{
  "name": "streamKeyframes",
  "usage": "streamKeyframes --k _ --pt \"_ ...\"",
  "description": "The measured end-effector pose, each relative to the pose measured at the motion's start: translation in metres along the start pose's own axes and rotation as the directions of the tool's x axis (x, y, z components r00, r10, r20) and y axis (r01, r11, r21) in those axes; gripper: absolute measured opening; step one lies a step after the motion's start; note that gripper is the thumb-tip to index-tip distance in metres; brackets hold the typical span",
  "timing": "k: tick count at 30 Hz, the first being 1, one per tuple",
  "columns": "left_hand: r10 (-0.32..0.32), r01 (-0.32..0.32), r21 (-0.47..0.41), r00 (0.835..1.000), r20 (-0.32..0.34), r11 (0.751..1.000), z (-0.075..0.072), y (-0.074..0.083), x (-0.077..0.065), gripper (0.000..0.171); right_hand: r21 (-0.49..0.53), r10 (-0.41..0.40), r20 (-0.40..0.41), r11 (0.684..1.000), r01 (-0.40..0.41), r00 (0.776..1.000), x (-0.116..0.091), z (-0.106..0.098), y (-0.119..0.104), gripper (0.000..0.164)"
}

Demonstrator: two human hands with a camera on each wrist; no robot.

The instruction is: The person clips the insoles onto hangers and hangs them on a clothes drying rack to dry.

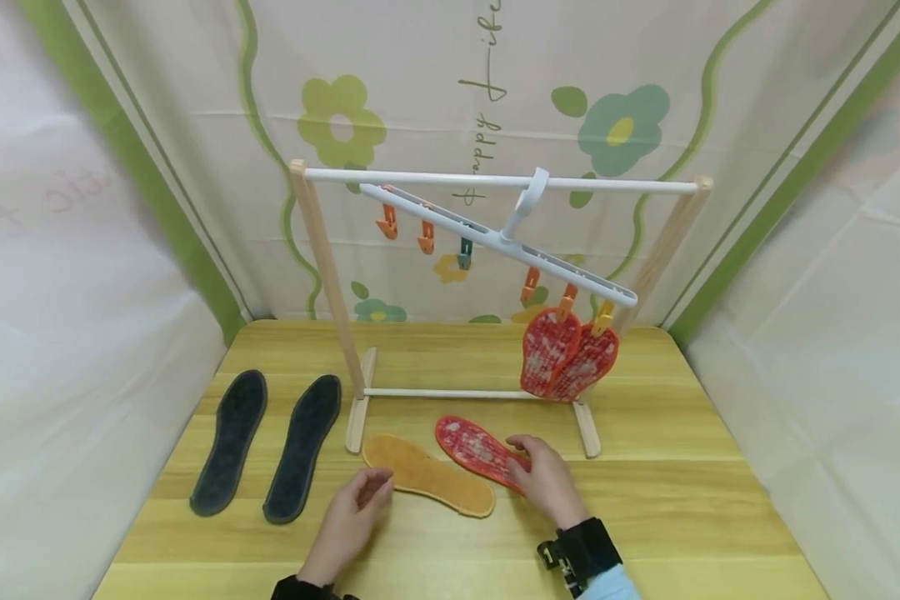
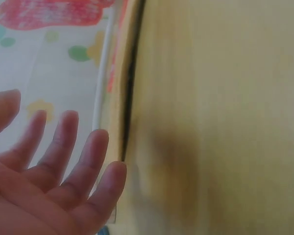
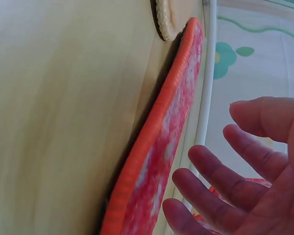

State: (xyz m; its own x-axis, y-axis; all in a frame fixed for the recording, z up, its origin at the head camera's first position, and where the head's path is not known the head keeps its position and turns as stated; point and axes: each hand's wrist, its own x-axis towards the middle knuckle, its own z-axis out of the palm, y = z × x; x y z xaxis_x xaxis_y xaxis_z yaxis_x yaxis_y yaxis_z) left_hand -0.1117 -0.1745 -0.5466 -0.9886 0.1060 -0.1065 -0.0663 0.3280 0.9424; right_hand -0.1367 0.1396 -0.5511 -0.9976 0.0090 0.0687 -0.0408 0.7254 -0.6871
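Note:
A red-and-white insole [image 1: 476, 450] with an orange edge lies on the table. Over its near right end hovers my right hand [image 1: 546, 479], fingers spread and loosely bent, with a gap between fingertips and insole in the right wrist view. To its left lies a tan insole [image 1: 427, 475]; its edge overlaps my left hand [image 1: 354, 517] in the head view. In the left wrist view the left hand [image 2: 63, 181] has its fingers apart and nothing in its palm. Two dark insoles [image 1: 228, 442] lie side by side farther left.
A wooden rack [image 1: 322, 275] with a white top bar stands behind the insoles. From it hangs a slanted white clip hanger [image 1: 450, 225], with orange, teal and yellow clips. Two red insoles [image 1: 547, 350] hang from its lower right end. Pale curtains [image 1: 817, 350] enclose the table.

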Motion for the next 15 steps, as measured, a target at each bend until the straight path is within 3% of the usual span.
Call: streamKeyframes --k 15 --pt "0.042 -0.033 0.171 0.998 -0.045 0.985 0.000 -0.004 -0.010 0.027 -0.139 -0.128 0.057 0.981 0.135 0.990 0.026 0.011 -0.002 0.044"
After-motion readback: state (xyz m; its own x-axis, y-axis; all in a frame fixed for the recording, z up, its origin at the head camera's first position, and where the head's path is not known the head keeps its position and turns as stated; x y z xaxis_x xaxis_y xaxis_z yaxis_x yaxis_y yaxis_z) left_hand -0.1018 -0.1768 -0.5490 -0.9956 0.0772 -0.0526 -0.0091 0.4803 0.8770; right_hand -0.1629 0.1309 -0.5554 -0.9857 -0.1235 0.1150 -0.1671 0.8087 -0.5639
